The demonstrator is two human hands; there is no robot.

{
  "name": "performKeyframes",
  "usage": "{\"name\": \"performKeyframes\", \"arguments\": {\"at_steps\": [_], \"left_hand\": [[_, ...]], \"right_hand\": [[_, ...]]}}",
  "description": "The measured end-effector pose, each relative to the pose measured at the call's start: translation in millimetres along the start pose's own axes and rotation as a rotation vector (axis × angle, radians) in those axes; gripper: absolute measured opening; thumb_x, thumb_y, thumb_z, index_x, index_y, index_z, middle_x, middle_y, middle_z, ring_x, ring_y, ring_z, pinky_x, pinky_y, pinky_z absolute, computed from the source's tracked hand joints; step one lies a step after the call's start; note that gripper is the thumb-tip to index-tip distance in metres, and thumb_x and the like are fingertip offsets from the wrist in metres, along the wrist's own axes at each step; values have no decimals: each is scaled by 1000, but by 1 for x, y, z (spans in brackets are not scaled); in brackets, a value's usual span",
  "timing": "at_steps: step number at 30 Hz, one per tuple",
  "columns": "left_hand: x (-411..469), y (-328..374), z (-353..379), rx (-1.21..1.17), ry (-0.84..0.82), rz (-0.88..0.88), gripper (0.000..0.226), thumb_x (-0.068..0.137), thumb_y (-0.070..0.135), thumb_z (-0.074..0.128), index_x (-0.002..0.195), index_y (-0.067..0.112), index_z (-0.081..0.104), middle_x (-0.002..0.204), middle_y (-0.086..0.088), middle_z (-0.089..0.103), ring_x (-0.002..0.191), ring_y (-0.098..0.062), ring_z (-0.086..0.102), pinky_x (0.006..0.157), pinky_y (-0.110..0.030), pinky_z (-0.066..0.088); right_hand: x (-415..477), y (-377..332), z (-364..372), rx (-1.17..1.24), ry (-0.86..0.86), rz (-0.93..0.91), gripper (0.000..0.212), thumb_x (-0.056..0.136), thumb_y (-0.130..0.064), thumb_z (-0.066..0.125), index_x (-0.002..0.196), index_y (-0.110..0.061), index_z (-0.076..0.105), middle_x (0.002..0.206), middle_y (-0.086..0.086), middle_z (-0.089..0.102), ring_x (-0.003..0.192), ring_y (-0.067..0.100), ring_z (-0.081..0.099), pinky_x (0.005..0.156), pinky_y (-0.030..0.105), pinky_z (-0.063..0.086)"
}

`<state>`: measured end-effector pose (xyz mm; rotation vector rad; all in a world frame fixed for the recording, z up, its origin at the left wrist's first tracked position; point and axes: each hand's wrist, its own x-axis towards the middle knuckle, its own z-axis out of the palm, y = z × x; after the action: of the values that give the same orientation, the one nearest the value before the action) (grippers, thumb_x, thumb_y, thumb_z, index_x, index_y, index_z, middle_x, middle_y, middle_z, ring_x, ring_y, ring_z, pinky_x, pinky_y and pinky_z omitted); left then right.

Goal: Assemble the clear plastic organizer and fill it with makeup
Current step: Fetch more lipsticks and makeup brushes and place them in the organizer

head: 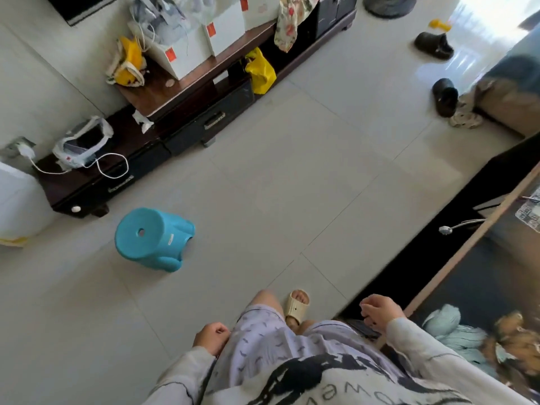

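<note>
No clear plastic organizer or makeup shows in the head view. I am standing on a pale tiled floor, looking down at my patterned shorts and a beige slipper [297,306]. My left hand [211,337] hangs beside my left thigh with its fingers curled in and nothing in it. My right hand [380,314] is raised near the corner of a dark glass-topped table [467,258], fingers loosely curled, holding nothing. A dark flat object [365,330] lies just under the right hand.
A teal plastic stool [153,239] stands on the floor to the left. A low dark TV cabinet [181,112] with white boxes and bags runs along the back wall. Dark slippers [444,96] lie at the far right near a sofa. Bundled items [455,331] show under the table glass.
</note>
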<state>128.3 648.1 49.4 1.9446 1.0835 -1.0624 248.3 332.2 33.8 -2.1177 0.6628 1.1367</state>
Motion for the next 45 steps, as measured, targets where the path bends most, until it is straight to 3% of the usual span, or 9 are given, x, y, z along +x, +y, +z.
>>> {"name": "performKeyframes", "arguments": {"at_steps": [6,14,18,24,30,35,40,43,45], "left_hand": [[49,88,-49,170,-7,94,34,88,8,49,57,22,49,76,-9,59,52,-14,48,61,-20,37],[117,257,-96,281,-110,232,36,90,0,45,57,13,49,57,-5,50,42,-14,41,37,-15,30],[133,363,-115,339,-157,338,34,91,-1,43,61,14,47,60,-4,50,21,0,39,28,-6,22],[134,504,-121,456,-155,484,34,92,0,43,63,16,46,63,-1,49,36,-6,45,32,-9,25],[135,572,-81,636,-246,496,32,94,1,43,66,16,47,64,-1,49,27,1,46,30,-8,25],[141,596,-39,895,-281,443,31,92,4,46,63,17,47,62,1,49,50,-10,42,43,-18,30],[128,651,3,1105,-222,476,42,90,3,49,52,21,42,45,9,49,45,1,53,53,-19,39],[117,695,34,1225,-220,524,30,91,6,47,64,16,55,84,-12,69,96,-19,62,78,-28,44],[110,726,56,1282,-224,562,26,91,6,46,69,15,57,87,-10,68,92,-25,62,69,-24,41]], "right_hand": [[19,-37,-33,127,52,27,18,90,-3,46,99,-2,61,72,8,56,55,15,51,48,20,39],[40,-63,-49,361,163,246,17,88,-2,49,96,-2,64,73,10,60,51,12,51,48,20,39],[48,-75,-50,564,222,371,16,88,0,50,94,4,65,76,15,60,62,24,52,59,28,41],[58,-104,-62,694,162,474,21,92,-11,49,102,-3,65,110,13,65,89,17,49,75,21,35],[81,-107,-88,823,138,592,12,93,-15,45,86,-12,54,95,8,55,86,19,48,73,19,33],[101,-93,-144,837,97,631,27,93,-14,42,109,-8,63,112,10,63,91,21,54,69,17,35],[126,-64,-222,1112,287,625,20,91,-3,44,78,-1,58,66,11,51,51,19,41,47,24,29],[137,-50,-268,1198,410,624,31,89,-3,48,60,-11,52,61,7,51,49,17,40,44,23,30],[142,-45,-290,1220,447,632,32,88,-4,48,57,-13,52,59,5,53,48,17,42,43,22,32]]}}
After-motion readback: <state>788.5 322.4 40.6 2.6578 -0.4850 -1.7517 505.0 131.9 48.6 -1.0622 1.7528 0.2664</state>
